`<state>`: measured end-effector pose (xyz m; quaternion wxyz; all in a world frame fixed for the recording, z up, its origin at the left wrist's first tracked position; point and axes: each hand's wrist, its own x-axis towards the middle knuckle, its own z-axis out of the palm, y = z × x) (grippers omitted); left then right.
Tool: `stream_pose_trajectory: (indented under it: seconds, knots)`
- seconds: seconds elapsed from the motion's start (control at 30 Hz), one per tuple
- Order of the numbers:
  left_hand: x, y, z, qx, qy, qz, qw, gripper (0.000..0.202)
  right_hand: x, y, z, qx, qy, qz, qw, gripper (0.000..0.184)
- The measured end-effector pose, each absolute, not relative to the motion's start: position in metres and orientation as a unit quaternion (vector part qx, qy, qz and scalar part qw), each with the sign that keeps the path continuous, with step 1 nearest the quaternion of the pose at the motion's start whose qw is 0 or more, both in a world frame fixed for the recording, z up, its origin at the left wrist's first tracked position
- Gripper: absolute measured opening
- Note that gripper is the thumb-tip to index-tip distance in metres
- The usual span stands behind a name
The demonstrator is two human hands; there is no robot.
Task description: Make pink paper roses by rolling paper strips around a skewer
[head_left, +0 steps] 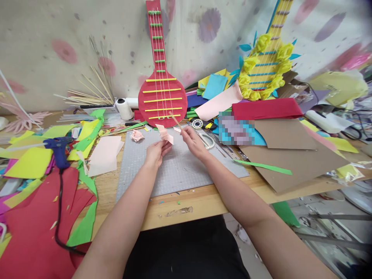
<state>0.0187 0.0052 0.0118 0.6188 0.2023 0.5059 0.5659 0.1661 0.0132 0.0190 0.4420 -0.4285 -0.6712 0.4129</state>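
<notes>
Over the grey cutting mat (180, 174), my left hand (157, 152) pinches a folded, partly curled piece of pale pink crepe paper (164, 134). My right hand (193, 141) grips a thin wooden stick (175, 118), its tip pointing up and to the left. The stick and the paper are a little apart. A crumpled pale pink paper rose (137, 135) lies on the mat to the left. White-handled scissors (207, 140) rest just right of my right hand, partly hidden by it. A small pale strip beside my right fingers is too small to make out.
Behind the mat stands a red paper lute (162, 97); a yellow one with paper flowers (263, 73) leans at right. A blue glue gun (59, 149) lies left among paper scraps. Brown cardboard (296, 162) covers the right side, near a red paper roll (267, 108).
</notes>
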Motion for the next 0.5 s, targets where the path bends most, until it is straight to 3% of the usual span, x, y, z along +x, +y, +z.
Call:
stream_pose_trajectory:
  seconds: [0.1,0.23,0.5]
  knots:
    - [0.015,0.008,0.01,0.181,0.499,0.599,0.6,0.007,0.161,0.004,0.021,-0.42,-0.797,0.269,0.34,0.03]
    - [0.015,0.01,0.01,0.154,0.476,0.63,0.593,0.01,0.154,0.002,0.012,-0.486,-0.827,0.187,0.211,0.035]
    - [0.012,0.013,0.012,0.177,0.432,0.603,0.647,0.019,0.159,0.007,0.014,-0.547,-0.806,0.169,0.149,0.042]
